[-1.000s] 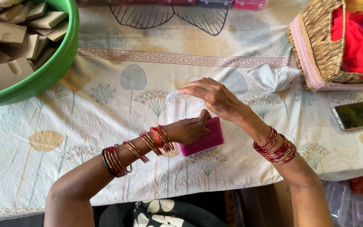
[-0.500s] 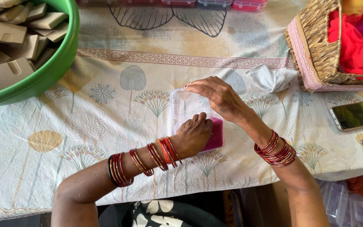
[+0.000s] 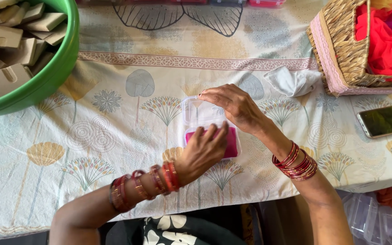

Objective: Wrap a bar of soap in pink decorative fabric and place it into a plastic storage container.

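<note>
- Nearest you, your left hand [image 3: 201, 153] lies flat on the pink filling [image 3: 231, 141] of a small clear plastic box [image 3: 211, 128], its fingers [image 3: 214, 134] held straight and close together, pressing down rather than pinching.
- The box sits on the patterned cloth of the tabletop [image 3: 114, 136], about mid-width and not far from the near edge; its hinged clear lid [image 3: 195, 111] stands open on the far side.
- Just beyond, your right hand [image 3: 234, 107] arches over the lid, fingertips [image 3: 203, 94] drawn together on its far edge in a light pinch.
- Judged by its look, the box is light, thin-walled and smooth, likely to slide on cloth and flex at the hinge; the firmer hold seems to be at the side walls of the base, not the lid.
- Farther right lie a crumpled white cloth [image 3: 292, 81] and a phone [image 3: 385, 120].
- At the back stand a woven basket [image 3: 341, 45] of bright red fabric and a green tub [image 3: 51, 77] of wooden pieces.
</note>
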